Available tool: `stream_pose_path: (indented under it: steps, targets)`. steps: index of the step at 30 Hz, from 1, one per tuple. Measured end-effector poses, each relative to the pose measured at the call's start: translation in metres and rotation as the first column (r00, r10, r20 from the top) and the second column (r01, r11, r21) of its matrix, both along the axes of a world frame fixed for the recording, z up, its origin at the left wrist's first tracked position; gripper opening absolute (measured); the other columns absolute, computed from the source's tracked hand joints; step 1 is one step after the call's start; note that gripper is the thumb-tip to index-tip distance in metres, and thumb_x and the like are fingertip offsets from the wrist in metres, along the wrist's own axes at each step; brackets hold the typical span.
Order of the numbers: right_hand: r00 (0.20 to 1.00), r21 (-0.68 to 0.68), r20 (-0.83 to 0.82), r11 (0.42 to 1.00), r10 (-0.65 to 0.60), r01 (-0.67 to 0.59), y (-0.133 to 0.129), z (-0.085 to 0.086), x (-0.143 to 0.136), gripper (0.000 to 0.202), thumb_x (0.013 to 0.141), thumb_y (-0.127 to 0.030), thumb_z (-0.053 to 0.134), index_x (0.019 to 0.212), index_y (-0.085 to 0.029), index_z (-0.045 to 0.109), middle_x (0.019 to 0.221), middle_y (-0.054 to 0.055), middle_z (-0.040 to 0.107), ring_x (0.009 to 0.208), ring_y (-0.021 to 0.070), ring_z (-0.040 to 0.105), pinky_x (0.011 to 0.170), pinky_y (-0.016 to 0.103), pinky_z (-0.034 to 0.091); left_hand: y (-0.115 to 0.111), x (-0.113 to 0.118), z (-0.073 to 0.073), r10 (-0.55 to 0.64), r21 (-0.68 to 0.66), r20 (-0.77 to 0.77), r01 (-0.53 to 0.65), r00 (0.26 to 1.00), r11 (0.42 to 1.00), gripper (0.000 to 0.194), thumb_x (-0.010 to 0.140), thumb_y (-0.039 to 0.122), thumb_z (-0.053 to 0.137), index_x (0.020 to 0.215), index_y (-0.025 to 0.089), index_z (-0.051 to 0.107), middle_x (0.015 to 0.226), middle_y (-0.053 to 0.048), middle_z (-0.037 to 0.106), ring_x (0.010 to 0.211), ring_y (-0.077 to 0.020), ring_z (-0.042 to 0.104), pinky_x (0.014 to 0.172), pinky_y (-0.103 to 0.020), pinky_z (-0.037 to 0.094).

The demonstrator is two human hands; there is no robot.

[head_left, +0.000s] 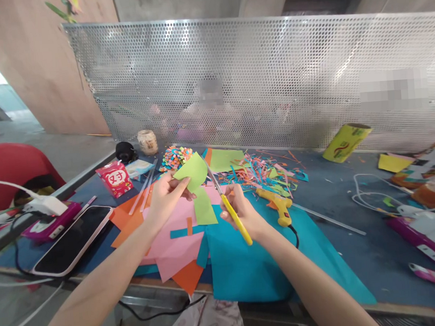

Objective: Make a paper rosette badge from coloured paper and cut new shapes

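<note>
Between the thumb and fingers of my left hand [171, 188] is a piece of light green paper [194, 170], held up above the table. My right hand [242, 210] grips yellow-handled scissors [233, 214], whose blades point up and left toward the paper's right edge. Whether the blades touch the paper I cannot tell. Beneath the hands lie a green strip [205, 208], pink sheets [179, 255], orange sheets [129, 209] and a large teal sheet [247, 275]. A heap of thin paper shreds [265, 172] spreads behind my right hand, and a multicoloured fringed paper ball [176, 157] sits behind my left.
A yellow glue gun [278, 206] lies right of my right hand, beside a clear glue stick [331, 219]. A phone [74, 240], purple power strip [52, 221] and red packet [114, 179] are at left. A perforated metal panel [271, 80] borders the table's back; a yellow tube [346, 143] stands near it.
</note>
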State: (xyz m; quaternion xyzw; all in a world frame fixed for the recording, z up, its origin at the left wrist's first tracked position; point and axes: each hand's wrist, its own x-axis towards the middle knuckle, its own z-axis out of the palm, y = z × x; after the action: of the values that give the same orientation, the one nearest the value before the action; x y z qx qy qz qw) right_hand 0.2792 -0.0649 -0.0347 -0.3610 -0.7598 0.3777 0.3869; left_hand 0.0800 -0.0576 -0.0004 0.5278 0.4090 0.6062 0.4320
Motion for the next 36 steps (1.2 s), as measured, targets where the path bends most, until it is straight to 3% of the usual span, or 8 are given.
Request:
stream_pose_path:
  steps: [22,36]
  targets:
    - [0.999,0.019,0.03,1.0,-0.012,0.011,-0.0024,0.0,0.0,0.04,0.079,-0.053,0.05,0.094,-0.024,0.027,0.072,-0.005,0.037,0.054,0.0084,0.032,0.043,0.019,0.028,-0.0042,0.005,-0.0003,-0.077,-0.024,-0.002,0.077,0.997,0.997,0.032,0.071,0.037,0.066,0.082,0.015,0.046,0.056,0.0,0.064,0.053,-0.0207,0.067,0.045,-0.025,0.048]
    - [0.999,-0.044,0.013,0.998,-0.036,0.036,-0.0022,0.0027,0.0007,0.043,0.074,-0.046,0.062,0.091,-0.025,0.028,0.069,-0.007,0.041,0.048,0.006,0.031,0.042,0.018,0.028,-0.0033,0.0035,-0.0008,-0.073,-0.014,-0.002,0.073,0.997,0.997,0.035,0.069,0.04,0.068,0.083,0.015,0.048,0.056,-0.001,0.064,0.053,-0.0206,0.067,0.045,-0.025,0.048]
